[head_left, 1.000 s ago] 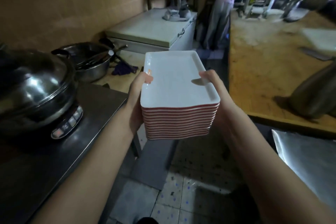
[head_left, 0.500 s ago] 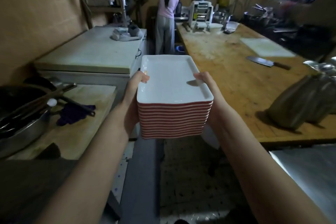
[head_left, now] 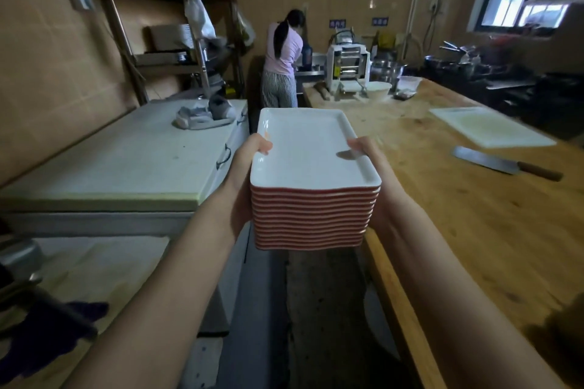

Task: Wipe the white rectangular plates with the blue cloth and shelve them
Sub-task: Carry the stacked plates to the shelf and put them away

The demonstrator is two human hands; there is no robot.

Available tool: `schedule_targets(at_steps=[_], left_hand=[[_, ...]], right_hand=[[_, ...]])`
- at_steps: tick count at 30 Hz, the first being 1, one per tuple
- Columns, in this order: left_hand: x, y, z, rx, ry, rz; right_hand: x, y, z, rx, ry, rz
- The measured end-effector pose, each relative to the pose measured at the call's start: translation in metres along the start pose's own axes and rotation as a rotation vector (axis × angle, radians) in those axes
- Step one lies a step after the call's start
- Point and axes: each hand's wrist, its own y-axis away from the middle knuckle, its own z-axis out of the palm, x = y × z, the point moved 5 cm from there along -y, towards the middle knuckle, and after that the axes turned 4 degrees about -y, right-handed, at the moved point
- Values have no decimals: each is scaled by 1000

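You grip the stack of white plates (head_left: 309, 167) between left hand (head_left: 243, 167) and right hand (head_left: 380, 167), thumbs hooked over the top rim, long axis pointing away down the aisle; shelf rack (head_left: 177, 57) stands ahead-left, nearer your left hand, wooden desk (head_left: 474, 215) just right.

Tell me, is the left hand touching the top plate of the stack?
Touching. The head view shows the left hand with its thumb lying over the rim of the top plate.
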Motion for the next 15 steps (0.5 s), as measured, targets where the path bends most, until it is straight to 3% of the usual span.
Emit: schedule_targets(at_steps=[6,15], left_hand=[[33,-98,5,81,29,13],[68,-268,-7,-53,72,50]], right_hand=[[-45,-102,6,-43,46,-10],[-76,-268,18,-53,55,-30]])
